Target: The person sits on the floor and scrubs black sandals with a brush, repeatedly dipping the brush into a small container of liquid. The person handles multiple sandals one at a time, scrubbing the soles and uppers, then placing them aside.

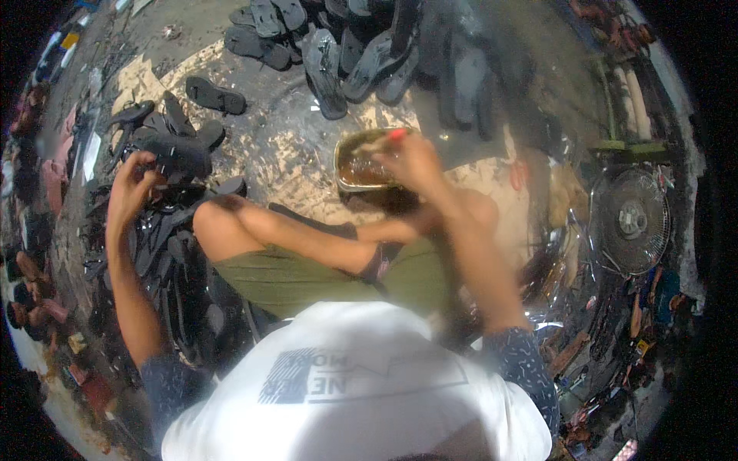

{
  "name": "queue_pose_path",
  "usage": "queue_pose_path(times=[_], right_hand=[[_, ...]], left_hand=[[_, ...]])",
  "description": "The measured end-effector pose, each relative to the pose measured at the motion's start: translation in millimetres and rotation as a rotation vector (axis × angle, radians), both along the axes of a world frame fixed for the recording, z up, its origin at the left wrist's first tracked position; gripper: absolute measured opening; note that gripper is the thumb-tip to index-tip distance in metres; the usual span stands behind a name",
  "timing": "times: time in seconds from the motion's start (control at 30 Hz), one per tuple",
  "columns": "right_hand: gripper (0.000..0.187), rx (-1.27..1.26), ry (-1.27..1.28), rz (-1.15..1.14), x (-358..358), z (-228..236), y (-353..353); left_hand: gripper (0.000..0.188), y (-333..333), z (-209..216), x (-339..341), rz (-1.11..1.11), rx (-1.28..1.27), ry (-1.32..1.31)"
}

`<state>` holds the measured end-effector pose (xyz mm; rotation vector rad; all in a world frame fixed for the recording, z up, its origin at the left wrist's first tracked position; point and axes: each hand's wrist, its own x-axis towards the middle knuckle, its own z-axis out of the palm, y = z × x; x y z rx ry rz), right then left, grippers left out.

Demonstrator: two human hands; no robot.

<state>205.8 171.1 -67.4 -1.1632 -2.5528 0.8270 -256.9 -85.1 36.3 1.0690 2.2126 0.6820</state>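
At the left, my left hand (137,180) is closed with its fingers at the edge of a black sandal (183,156), which it seems to grip above a heap of dark footwear. My right hand (415,163), smeared by motion, reaches over a rectangular tub (340,175) with brown, glossy stuff inside. A small red end (397,134) of something shows at its fingers; the rest of that thing is hidden or blurred, though the fingers look closed on it.
Black sandals and soles (323,73) lie in rows at the far side. More dark footwear (181,269) is heaped left of my crossed legs. A round fan (632,220) stands at the right. Tools and scraps (592,353) litter the lower right.
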Motion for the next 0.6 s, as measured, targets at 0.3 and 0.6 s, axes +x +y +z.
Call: queue_pose_path(times=[0.3,0.6], right_hand=[[0.029,-0.176,0.503,-0.216,26,-3,7],[0.023,0.115,0.280,-0.366,100,115,21]], left_hand=[[0.032,-51,22,165,0.657,0.775,-0.117],[0.096,-59,-48,215,-0.139,0.283,0.627]])
